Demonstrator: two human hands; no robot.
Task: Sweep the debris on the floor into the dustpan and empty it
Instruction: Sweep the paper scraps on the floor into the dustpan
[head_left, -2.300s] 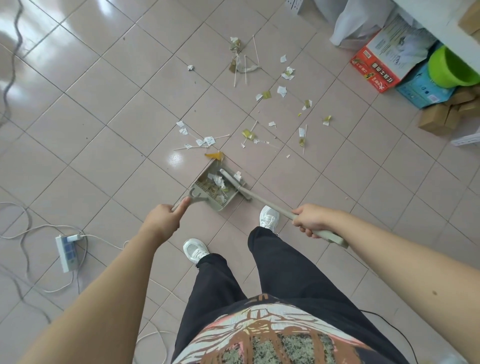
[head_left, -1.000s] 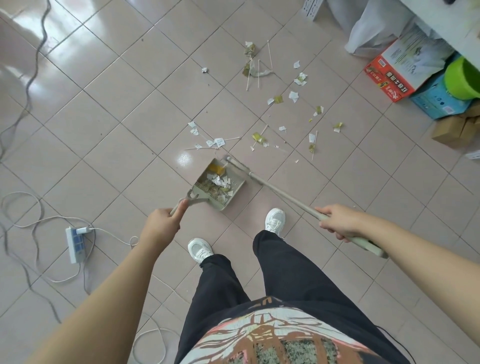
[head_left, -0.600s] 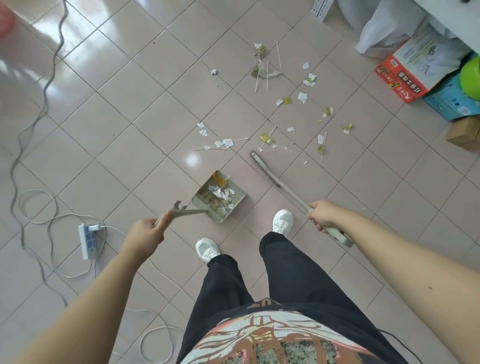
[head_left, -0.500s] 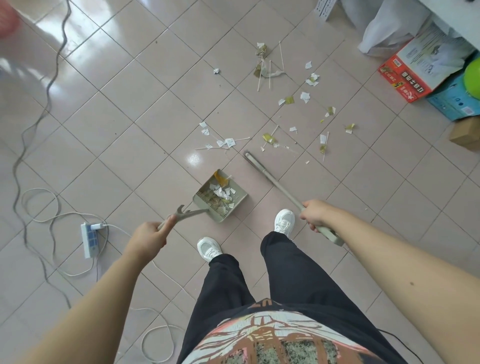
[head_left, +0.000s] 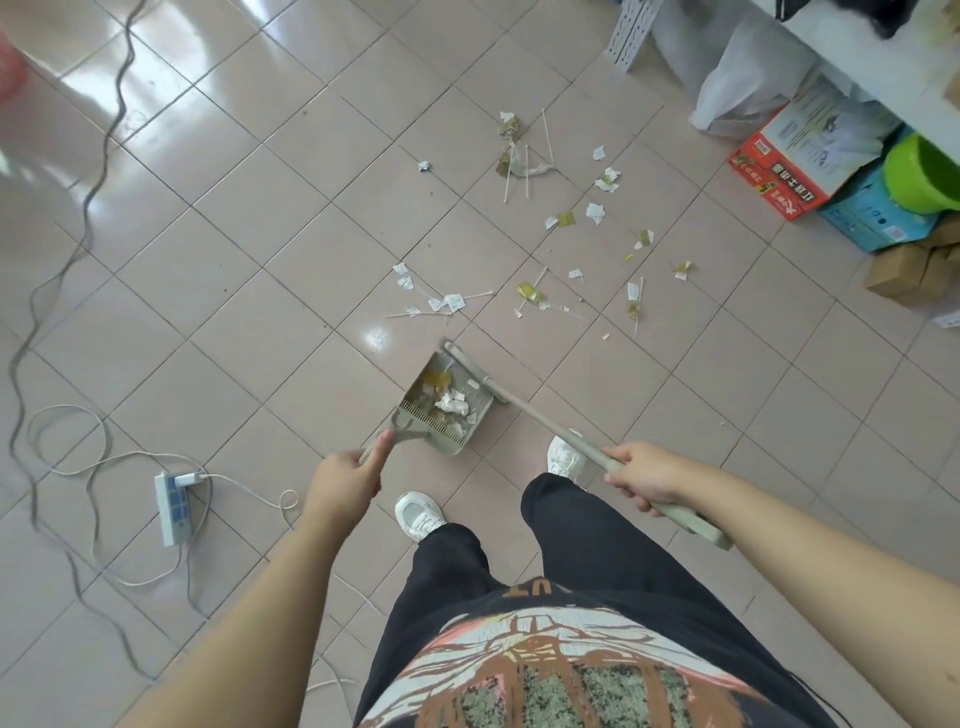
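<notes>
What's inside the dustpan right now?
The dustpan holds white paper scraps and yellowish bits. Anything buried under that pile is hidden.

Item count, floor area:

- Dustpan (head_left: 470, 415): one.
- Broom (head_left: 545, 423): one.
- Hands: two, left hand (head_left: 343, 480) and right hand (head_left: 644, 475).
- Shoes: two, both white (head_left: 420, 515).
- Power strip (head_left: 170, 500): one, with one plug inserted.
- Green bowl (head_left: 922, 174): one.
- Printed boxes: two, one red (head_left: 779, 179) and one blue (head_left: 867, 218).
- White bag (head_left: 737, 83): one.
- Paper scraps (head_left: 595, 213) and thin sticks (head_left: 546, 136): many; exact count cannot be determined.
</notes>
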